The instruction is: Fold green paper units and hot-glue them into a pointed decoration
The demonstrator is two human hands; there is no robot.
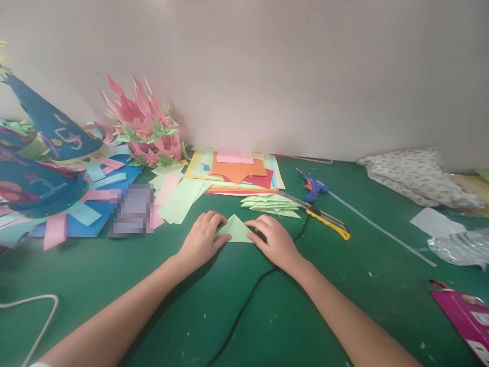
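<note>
A small light green folded paper [237,232] shaped like a triangle lies on the green table, its point facing away from me. My left hand [204,235] pinches its left corner between thumb and fingers. On the opposite corner my right hand [273,238] does the same. The fingers partly cover both corners. Just beyond my right hand sits a stack of light green folded papers [269,205]. Flat light green sheets [183,199] lie past my left hand.
A blue glue gun [313,187] with a long glue stick and a yellow utility knife [330,223] lie to the right. A black cord [244,308] runs beneath my right arm. Paper hats [57,122], a pink paper crown [147,122] and a blurred-out phone-like object [132,210] stand left.
</note>
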